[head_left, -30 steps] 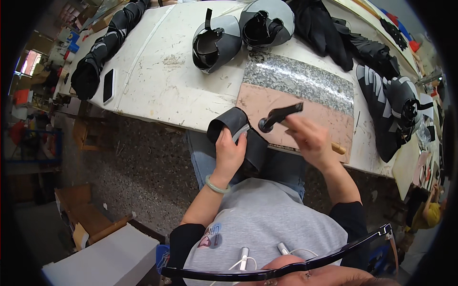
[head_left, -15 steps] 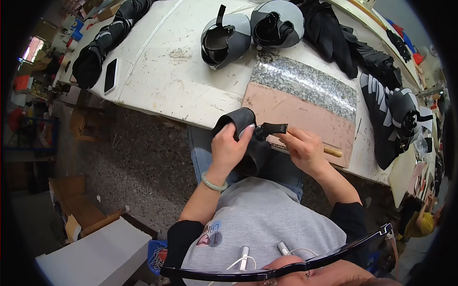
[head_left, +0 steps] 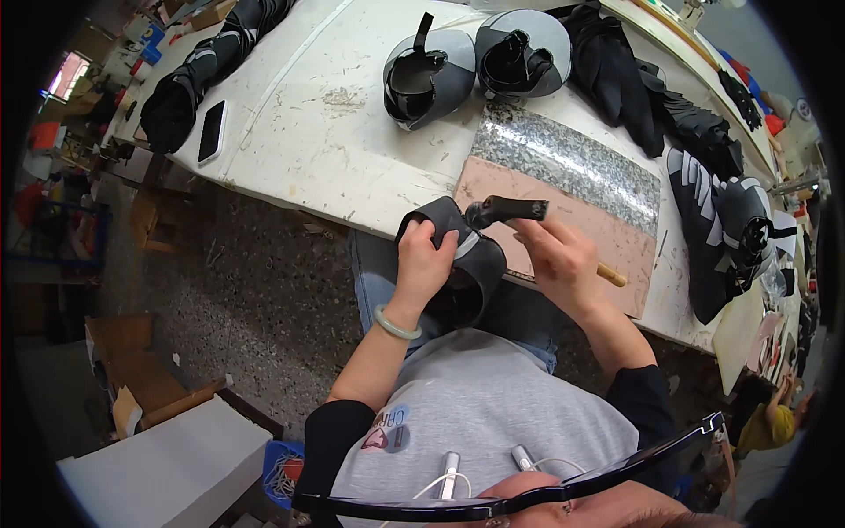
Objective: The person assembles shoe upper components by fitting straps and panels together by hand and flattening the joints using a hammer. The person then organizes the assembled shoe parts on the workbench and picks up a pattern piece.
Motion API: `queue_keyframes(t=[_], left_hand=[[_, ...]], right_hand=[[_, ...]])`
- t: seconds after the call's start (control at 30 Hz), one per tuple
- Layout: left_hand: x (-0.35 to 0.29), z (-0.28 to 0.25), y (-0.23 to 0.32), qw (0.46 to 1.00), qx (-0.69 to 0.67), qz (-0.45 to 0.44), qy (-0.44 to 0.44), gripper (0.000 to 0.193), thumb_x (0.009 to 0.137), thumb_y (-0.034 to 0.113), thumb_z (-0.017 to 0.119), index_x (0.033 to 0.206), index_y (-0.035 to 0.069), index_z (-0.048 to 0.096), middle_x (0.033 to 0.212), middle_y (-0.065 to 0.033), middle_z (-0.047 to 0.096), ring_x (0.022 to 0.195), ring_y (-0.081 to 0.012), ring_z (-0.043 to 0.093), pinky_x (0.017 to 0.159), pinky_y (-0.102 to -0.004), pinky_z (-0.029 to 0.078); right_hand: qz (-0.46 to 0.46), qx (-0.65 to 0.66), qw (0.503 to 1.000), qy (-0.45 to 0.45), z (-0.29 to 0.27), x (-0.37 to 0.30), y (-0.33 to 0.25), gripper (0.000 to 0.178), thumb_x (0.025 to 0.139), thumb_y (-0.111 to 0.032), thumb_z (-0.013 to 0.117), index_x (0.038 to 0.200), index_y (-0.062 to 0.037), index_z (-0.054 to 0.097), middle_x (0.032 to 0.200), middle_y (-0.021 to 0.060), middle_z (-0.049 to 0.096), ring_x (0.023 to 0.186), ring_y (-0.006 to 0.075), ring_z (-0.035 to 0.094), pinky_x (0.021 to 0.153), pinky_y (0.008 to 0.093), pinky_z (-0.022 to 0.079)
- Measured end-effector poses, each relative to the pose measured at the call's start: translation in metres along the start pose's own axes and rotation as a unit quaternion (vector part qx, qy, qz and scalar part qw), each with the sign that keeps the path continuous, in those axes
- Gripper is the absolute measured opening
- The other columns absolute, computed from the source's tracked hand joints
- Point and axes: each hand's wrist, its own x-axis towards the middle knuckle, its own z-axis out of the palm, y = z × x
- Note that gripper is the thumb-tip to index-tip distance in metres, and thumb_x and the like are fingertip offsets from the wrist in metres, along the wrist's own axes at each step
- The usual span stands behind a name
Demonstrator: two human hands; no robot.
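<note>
A dark grey and black shoe upper is across my lap at the table's edge, curled into an open loop. My left hand grips its left side, fingers over the rim. A light grey strip shows along the upper's seam, beside my left thumb. In my right hand is a hammer with a black head and a wooden handle; the handle's end sticks out past my palm. The hammer head is just above the seam; whether it touches cannot be told.
A speckled stone slab with a pinkish board lies on the white table. Two grey-and-black shoe uppers stand behind it. Stacked black pieces lie right, a phone left. A white box sits lower left.
The hammer head has risen away from the upper. My left thumb has drawn back toward my fingers, and the light grey strip at the seam has come into sight.
</note>
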Motion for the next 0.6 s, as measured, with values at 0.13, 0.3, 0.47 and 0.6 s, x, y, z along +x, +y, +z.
queue_keyframes(t=[0.13, 0.3, 0.47, 0.6], left_hand=[[0.008, 0.001, -0.003, 1.000, -0.029, -0.008, -0.009, 0.022, 0.076, 0.013, 0.069, 0.077, -0.005, 0.057, 0.078, -0.0186, 0.053, 0.067, -0.0340, 0.056, 0.060, -0.0409, 0.045], [0.010, -0.002, -0.005, 0.998, -0.043, -0.039, -0.038, 0.023, 0.077, 0.013, 0.068, 0.078, -0.006, 0.057, 0.080, -0.0171, 0.053, 0.064, -0.0292, 0.058, 0.056, -0.0384, 0.048], [0.005, -0.007, -0.012, 0.996, -0.046, -0.064, -0.042, 0.022, 0.077, 0.014, 0.068, 0.081, -0.006, 0.058, 0.081, -0.0175, 0.055, 0.065, -0.0300, 0.059, 0.057, -0.0382, 0.048], [0.008, -0.004, 0.024, 0.992, -0.083, -0.081, -0.058, 0.024, 0.078, 0.016, 0.068, 0.083, -0.006, 0.059, 0.082, -0.0193, 0.055, 0.070, -0.0336, 0.058, 0.064, -0.0405, 0.047]], right_hand=[[0.010, 0.002, 0.999, -0.051, 0.010, 0.007, 0.009, 0.041, 0.077, -0.003, 0.063, 0.115, -0.0173, 0.062, 0.090, 0.0027, 0.063, 0.069, 0.0234, 0.062, 0.058, 0.0346, 0.050], [-0.012, -0.016, 1.000, 0.014, 0.015, 0.016, 0.010, 0.044, 0.076, -0.005, 0.064, 0.117, -0.0186, 0.061, 0.090, 0.0019, 0.063, 0.070, 0.0221, 0.063, 0.059, 0.0337, 0.050], [-0.007, 0.001, 1.000, 0.020, 0.019, 0.019, 0.006, 0.042, 0.074, -0.003, 0.063, 0.113, -0.0177, 0.063, 0.089, 0.0014, 0.063, 0.070, 0.0214, 0.062, 0.059, 0.0339, 0.049], [0.011, -0.049, 0.998, -0.045, 0.010, 0.008, 0.014, 0.045, 0.074, -0.006, 0.066, 0.118, -0.0184, 0.063, 0.088, 0.0010, 0.063, 0.069, 0.0220, 0.063, 0.059, 0.0331, 0.049]])
